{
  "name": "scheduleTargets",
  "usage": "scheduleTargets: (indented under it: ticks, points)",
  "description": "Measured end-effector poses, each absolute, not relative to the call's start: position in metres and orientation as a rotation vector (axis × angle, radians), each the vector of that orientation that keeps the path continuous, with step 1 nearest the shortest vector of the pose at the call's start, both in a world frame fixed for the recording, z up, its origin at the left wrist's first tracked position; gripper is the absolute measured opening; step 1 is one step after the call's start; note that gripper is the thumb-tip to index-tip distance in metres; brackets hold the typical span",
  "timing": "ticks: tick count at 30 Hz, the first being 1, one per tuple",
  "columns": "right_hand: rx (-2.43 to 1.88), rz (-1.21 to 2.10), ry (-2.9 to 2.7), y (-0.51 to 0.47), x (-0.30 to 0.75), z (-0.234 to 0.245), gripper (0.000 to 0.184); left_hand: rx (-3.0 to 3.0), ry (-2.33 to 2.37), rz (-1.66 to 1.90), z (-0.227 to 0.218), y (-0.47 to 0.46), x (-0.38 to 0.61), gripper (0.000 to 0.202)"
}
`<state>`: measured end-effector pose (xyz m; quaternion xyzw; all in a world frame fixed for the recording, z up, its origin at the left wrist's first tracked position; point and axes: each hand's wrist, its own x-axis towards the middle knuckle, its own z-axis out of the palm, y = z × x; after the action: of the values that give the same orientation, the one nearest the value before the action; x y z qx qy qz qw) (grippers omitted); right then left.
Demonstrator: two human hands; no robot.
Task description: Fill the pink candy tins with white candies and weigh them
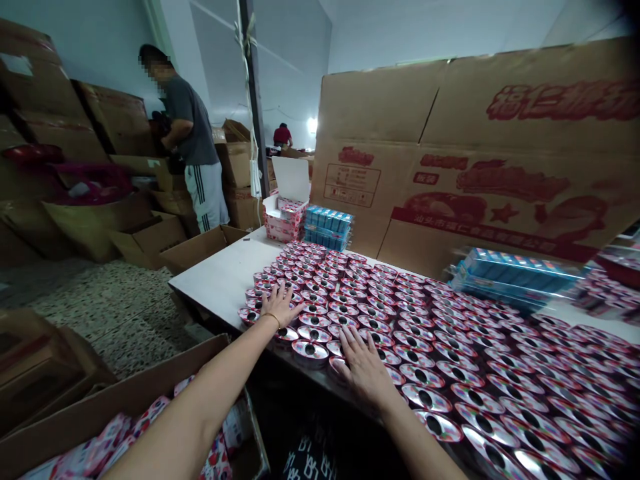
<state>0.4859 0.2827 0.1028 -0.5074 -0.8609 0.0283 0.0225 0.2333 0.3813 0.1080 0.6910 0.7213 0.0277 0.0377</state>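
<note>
Several small pink round tins (350, 293) with dark oval centres lie packed in rows over the white table (225, 273). My left hand (280, 303) rests flat on the tins at the left end of the spread, fingers apart, a thin bangle on the wrist. My right hand (363, 363) lies flat with fingers stretched out on the tins at the near edge. Neither hand holds anything.
A tall printed cardboard sheet (475, 147) stands behind the table. Blue packs (327, 227), another blue stack (510, 273) and an open pink-and-white box (287, 207) sit on it. An open carton (125, 407) of pink packets is at lower left. A person (193, 140) stands among cartons.
</note>
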Motion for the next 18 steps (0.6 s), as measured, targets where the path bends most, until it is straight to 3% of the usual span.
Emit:
scheduleTargets:
  ticks: [18]
  points:
    - [-1.565,0.074,-2.659,0.2828,0.4857,0.1021,0.066,2.112,2.203,0.085,0.107,0.3814,0.232,0.077]
